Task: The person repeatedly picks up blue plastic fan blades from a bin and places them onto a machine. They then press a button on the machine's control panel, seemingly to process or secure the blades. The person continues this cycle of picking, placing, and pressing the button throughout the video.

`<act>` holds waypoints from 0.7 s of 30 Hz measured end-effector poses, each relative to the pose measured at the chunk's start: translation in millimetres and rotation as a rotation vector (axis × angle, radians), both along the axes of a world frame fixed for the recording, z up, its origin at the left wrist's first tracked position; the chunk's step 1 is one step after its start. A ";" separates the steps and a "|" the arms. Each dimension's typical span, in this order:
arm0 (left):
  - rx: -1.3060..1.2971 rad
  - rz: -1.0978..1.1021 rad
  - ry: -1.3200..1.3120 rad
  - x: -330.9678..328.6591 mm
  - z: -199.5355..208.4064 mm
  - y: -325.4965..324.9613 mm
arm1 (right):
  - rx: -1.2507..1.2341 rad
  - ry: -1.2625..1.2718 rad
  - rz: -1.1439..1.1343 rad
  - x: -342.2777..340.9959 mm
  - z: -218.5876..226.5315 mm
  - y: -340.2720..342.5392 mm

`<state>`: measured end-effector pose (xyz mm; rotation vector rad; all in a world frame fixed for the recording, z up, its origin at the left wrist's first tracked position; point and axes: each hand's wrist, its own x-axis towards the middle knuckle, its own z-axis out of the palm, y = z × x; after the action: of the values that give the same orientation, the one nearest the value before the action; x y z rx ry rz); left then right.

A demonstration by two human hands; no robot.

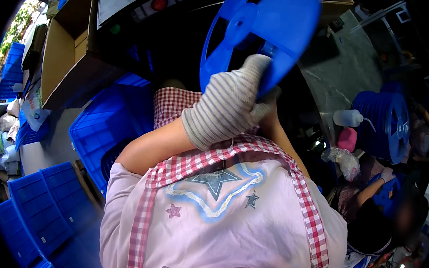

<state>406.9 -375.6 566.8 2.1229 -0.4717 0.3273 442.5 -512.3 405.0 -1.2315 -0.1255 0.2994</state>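
Note:
A large blue plastic reel (278, 25) with cut-out openings and a central hub is held up in front of me, tilted and slightly blurred. My left hand (227, 100), in a grey striped knit glove, is closed on its lower edge, with the thumb against the blue plastic. Close behind it, my right hand (268, 107) is also at the bottom of the reel. Most of the right hand is hidden by the left one, so its fingers cannot be made out.
An open cardboard box (72, 47) stands at left beside a metal machine panel with a red button (159, 3). Blue crates (50, 206) fill the lower left. Rightward are a wound blue spool (381, 124), a white squeeze bottle (348, 118) and a co-worker's hand (386, 174).

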 end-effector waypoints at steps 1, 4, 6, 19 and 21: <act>0.034 -0.086 0.038 -0.2 9.6 -3.1 | 0.023 0.007 -0.002 -1.2 2.2 0.5; 0.107 -0.274 0.091 -0.2 17.4 -11.2 | 0.028 -0.001 -0.005 8.8 15.0 -1.5; 0.189 -0.289 0.003 -4.6 11.3 -16.5 | 0.017 -0.031 0.014 19.5 20.8 1.0; 0.563 0.065 -0.275 39.6 -2.5 42.5 | -0.063 -0.227 0.002 62.0 47.9 5.1; 0.577 0.028 -0.248 40.1 -9.3 54.0 | -0.067 -0.256 0.004 70.0 49.3 4.7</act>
<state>447.0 -321.6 557.6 2.6631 -0.7501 0.5223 512.6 -507.7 454.3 -1.3334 -0.3413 0.1492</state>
